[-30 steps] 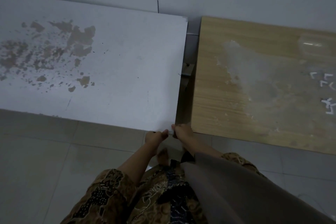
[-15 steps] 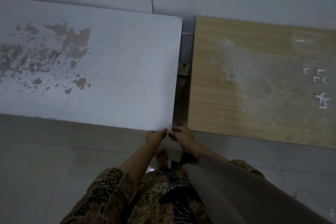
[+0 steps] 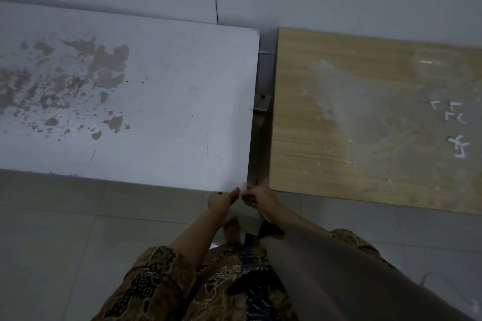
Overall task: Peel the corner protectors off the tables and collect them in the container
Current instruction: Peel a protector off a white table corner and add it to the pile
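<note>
The corner protector [image 3: 244, 186] is coming away from the near right corner of the white table [image 3: 161, 112]; half a second ago it was sitting lower against that corner. My right hand [image 3: 258, 199] is pinching it, I think, though the light is poor. My left hand [image 3: 221, 200] is curling at the corner beside it. The container [image 3: 440, 65] is waiting well to the right of that corner, on the wooden table [image 3: 326, 154].

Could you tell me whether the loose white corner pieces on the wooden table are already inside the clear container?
No, the white corner pieces lie bare on the wooden table, nearer the person than the clear container and apart from it.
</note>
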`<state>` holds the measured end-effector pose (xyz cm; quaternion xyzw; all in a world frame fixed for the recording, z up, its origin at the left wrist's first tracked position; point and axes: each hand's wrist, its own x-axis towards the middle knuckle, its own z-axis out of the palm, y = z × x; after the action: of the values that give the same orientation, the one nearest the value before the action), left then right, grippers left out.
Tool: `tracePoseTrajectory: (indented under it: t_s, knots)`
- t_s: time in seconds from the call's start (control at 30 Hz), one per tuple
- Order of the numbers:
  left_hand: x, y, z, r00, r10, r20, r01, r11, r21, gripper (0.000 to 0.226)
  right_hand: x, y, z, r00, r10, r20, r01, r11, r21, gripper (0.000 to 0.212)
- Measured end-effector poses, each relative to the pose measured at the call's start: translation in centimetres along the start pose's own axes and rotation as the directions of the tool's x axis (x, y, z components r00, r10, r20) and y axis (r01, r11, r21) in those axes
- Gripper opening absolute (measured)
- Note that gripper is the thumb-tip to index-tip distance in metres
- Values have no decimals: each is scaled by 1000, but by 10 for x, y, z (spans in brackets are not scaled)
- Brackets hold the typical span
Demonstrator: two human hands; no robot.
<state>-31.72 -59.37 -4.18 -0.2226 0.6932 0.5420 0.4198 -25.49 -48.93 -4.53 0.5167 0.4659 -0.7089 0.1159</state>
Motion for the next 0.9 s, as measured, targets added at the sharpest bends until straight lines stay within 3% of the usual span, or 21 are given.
tracePoseTrajectory:
  t_s: [0.07, 0.17, 0.27, 0.47, 0.57, 0.67, 0.77, 0.9]
  knots:
    - [-4, 1, -2, 997, 24, 78, -20, 999, -50, 39, 3, -2, 1, 1000, 24, 2, -24, 996, 88, 24]
    - [-10, 0, -5, 992, 35, 120, -27, 997, -73, 39, 7, -3, 2, 999, -22, -23, 22, 999, 26, 35]
    - [-10, -1, -7, 994, 28, 103, -24, 999, -44, 39, 11, -5, 3, 995, -68, -71, 57, 988, -142, 38]
    - [1, 1, -4, 999, -49, 12, 48, 996, 72, 45, 15, -9, 15, 987, -66, -148, 16, 948, -318, 35]
    - [6, 4, -2, 989, -141, -53, 147, 981, 123, 54, 18, -10, 16, 984, -65, -166, 7, 943, -331, 37]
    - [5, 9, 3, 987, -154, -34, 158, 972, 172, 45, 20, -10, 16, 985, -37, -169, -23, 940, -340, 43]
    - [-1, 14, 8, 980, -170, -104, 192, 947, 258, 43, 22, -11, 18, 981, -28, -192, -45, 929, -367, 44]
    - [-4, 13, 8, 981, -184, -61, 191, 969, 156, 42, 19, -11, 20, 971, -35, -236, -65, 915, -399, 44]
